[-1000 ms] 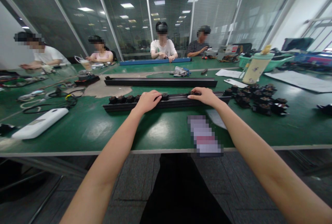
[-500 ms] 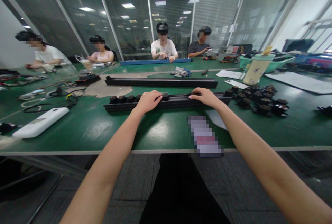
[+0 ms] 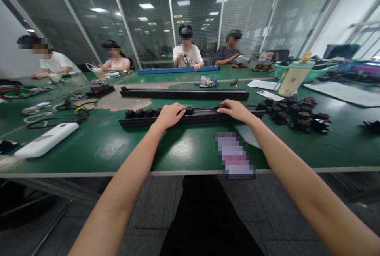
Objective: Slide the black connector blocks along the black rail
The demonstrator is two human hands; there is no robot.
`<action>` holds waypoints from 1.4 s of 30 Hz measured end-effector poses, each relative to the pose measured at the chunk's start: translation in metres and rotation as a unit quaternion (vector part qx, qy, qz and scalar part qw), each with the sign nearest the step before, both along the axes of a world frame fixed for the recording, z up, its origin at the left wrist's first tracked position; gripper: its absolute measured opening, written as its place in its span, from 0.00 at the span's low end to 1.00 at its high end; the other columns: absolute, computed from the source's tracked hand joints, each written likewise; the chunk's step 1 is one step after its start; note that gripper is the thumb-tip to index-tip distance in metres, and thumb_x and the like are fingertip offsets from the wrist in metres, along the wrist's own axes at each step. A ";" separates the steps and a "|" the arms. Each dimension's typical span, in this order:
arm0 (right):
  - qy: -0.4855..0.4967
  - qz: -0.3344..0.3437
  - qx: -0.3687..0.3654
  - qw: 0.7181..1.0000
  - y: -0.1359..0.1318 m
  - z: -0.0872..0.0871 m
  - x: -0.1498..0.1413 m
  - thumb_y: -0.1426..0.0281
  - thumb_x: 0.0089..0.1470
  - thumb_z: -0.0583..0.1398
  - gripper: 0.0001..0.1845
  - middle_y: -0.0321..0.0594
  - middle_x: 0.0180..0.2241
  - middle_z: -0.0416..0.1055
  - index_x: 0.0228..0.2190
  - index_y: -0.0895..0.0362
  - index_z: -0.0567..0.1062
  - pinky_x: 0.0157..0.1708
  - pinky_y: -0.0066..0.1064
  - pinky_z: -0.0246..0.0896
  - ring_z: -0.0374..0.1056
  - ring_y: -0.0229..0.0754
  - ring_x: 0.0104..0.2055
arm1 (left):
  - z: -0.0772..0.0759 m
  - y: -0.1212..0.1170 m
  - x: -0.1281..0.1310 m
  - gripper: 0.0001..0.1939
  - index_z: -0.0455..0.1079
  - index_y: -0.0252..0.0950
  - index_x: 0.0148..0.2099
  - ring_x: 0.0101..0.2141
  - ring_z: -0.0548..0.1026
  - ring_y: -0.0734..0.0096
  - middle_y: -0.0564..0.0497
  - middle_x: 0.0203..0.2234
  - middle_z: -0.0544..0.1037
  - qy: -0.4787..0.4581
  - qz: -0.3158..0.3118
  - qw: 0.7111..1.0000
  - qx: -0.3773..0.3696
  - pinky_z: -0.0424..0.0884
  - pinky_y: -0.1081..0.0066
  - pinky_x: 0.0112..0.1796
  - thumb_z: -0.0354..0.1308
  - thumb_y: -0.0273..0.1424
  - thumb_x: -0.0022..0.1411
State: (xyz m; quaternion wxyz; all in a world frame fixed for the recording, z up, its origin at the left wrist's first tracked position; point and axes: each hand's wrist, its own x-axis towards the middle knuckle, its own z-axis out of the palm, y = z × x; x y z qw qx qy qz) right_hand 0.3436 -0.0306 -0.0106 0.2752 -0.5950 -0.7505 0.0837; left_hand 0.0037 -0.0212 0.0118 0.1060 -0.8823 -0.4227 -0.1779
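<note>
A long black channel-shaped rail [image 3: 136, 123] lies crosswise on the table in front of me. Several small round black parts [image 3: 139, 113] sit in a row along its left half. My left hand [image 3: 170, 116] is closed over the rail's middle, its fingertips beside another round black part [image 3: 189, 110]. Farther right, my right hand [image 3: 234, 110] pinches a small black part [image 3: 220, 106] at the rail; the fingers partly cover it. To the right of the rail lies a heap of similar black parts [image 3: 301, 114]. A second black rail [image 3: 184, 94] lies behind, roughly parallel.
A phone [image 3: 235, 155] lies at the table's front edge [image 3: 184, 173]. On the left are a white oblong device [image 3: 47, 140] and cables [image 3: 59, 115]. A tumbler [image 3: 294, 78], papers [image 3: 341, 93] and a green basket [image 3: 323, 73] stand right. Several co-workers sit across, one behind a blue bar [image 3: 178, 70].
My hands have stayed almost still at the rail. Across the table, the co-worker behind the blue bar has raised one hand from it.
</note>
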 end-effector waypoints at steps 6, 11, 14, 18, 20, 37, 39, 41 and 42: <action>0.003 -0.003 0.007 1.000 0.000 0.000 0.000 0.52 0.59 0.64 0.18 0.45 0.49 0.80 0.44 0.51 0.80 0.56 0.51 0.65 0.73 0.58 0.54 | -0.001 0.002 -0.001 0.20 0.78 0.39 0.54 0.53 0.79 0.58 0.46 0.53 0.81 0.001 -0.001 1.000 0.000 0.74 0.61 0.52 0.46 0.37 0.76; 0.003 0.000 0.002 1.000 0.000 -0.001 0.001 0.53 0.59 0.64 0.18 0.46 0.48 0.80 0.43 0.52 0.79 0.55 0.51 0.65 0.73 0.57 0.53 | -0.001 0.002 -0.001 0.20 0.78 0.39 0.55 0.53 0.79 0.57 0.45 0.53 0.81 -0.001 -0.003 1.000 0.000 0.74 0.61 0.53 0.46 0.37 0.76; 0.006 0.000 0.002 1.000 0.001 -0.002 0.002 0.53 0.59 0.64 0.18 0.46 0.48 0.80 0.43 0.52 0.79 0.55 0.51 0.65 0.73 0.57 0.53 | -0.002 0.002 -0.001 0.20 0.78 0.40 0.55 0.52 0.79 0.58 0.46 0.53 0.81 -0.003 -0.003 1.000 0.001 0.74 0.62 0.52 0.46 0.37 0.76; 0.012 -0.004 0.003 1.000 0.000 -0.002 0.002 0.53 0.59 0.65 0.18 0.46 0.48 0.80 0.43 0.52 0.79 0.55 0.50 0.64 0.73 0.57 0.53 | -0.002 0.003 -0.001 0.20 0.78 0.40 0.55 0.53 0.79 0.59 0.46 0.53 0.81 -0.003 -0.006 1.000 0.003 0.73 0.61 0.52 0.45 0.37 0.76; 0.014 -0.008 0.002 1.000 0.000 -0.001 0.001 0.52 0.58 0.65 0.18 0.46 0.48 0.80 0.43 0.52 0.79 0.55 0.50 0.64 0.73 0.57 0.53 | -0.002 0.003 -0.001 0.19 0.78 0.41 0.55 0.53 0.79 0.59 0.46 0.53 0.81 -0.004 -0.006 1.000 0.002 0.73 0.62 0.53 0.46 0.37 0.76; -0.001 -0.008 0.000 1.000 0.002 -0.001 0.004 0.53 0.59 0.64 0.18 0.46 0.47 0.80 0.44 0.52 0.79 0.53 0.49 0.65 0.73 0.57 0.51 | -0.001 0.003 -0.001 0.20 0.78 0.39 0.55 0.53 0.79 0.58 0.46 0.53 0.81 -0.002 -0.004 1.000 0.001 0.73 0.61 0.53 0.46 0.37 0.76; -0.009 -0.012 -0.004 1.000 0.002 -0.001 0.004 0.53 0.60 0.64 0.18 0.46 0.47 0.80 0.44 0.52 0.78 0.53 0.49 0.66 0.73 0.56 0.52 | -0.002 0.003 -0.001 0.20 0.78 0.39 0.55 0.53 0.79 0.57 0.46 0.54 0.81 0.000 -0.003 1.000 0.000 0.73 0.61 0.53 0.45 0.37 0.76; -0.019 -0.015 -0.008 1.000 0.001 0.000 0.003 0.53 0.61 0.63 0.18 0.46 0.47 0.80 0.45 0.53 0.78 0.53 0.49 0.65 0.73 0.56 0.52 | -0.002 0.004 -0.001 0.21 0.78 0.38 0.55 0.54 0.79 0.57 0.45 0.54 0.81 0.005 -0.002 1.000 0.000 0.73 0.60 0.54 0.45 0.37 0.76; -0.023 -0.015 -0.009 1.000 0.000 0.000 0.003 0.54 0.61 0.62 0.18 0.46 0.48 0.80 0.45 0.53 0.77 0.53 0.49 0.65 0.73 0.56 0.52 | -0.002 0.004 -0.001 0.21 0.77 0.38 0.55 0.54 0.79 0.57 0.45 0.54 0.81 0.006 -0.002 1.000 0.000 0.73 0.60 0.54 0.45 0.37 0.76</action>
